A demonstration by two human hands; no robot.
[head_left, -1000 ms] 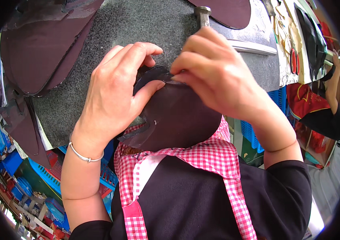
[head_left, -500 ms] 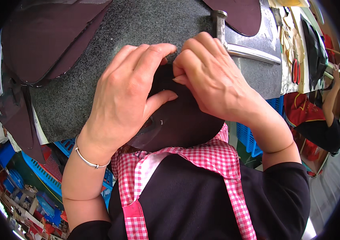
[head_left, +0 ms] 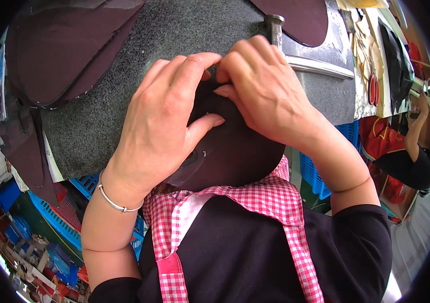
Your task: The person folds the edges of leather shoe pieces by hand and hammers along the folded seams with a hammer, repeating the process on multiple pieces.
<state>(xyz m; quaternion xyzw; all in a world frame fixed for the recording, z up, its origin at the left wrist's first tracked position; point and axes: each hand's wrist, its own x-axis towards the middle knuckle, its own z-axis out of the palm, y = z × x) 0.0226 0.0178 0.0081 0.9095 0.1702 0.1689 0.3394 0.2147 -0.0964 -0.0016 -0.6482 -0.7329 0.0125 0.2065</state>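
A dark brown, leather-like piece [head_left: 240,154] with a rounded near edge spans from the stone-like worktop to my apron. My left hand [head_left: 162,113] is curled over its left side, with the thumb lying on its surface and the fingers bent at the far edge. Close by on the right, my right hand [head_left: 268,86] is closed in a pinch at the same far edge. The fingertips of both hands are partly hidden, as is the part of the edge between them. A metal hammer [head_left: 321,66] lies just beyond my right hand.
More dark brown pieces [head_left: 68,50] lie stacked at the far left, and another [head_left: 301,20] at the far right. Red-handled scissors [head_left: 373,90] rest on the right. Blue plastic baskets [head_left: 56,217] stand below the worktop. Another person [head_left: 407,156] works at the right.
My right hand has shifted slightly away from me, and its thumb has moved up and left. My left hand is almost still. At the far left, another person's sleeve and hand show more.
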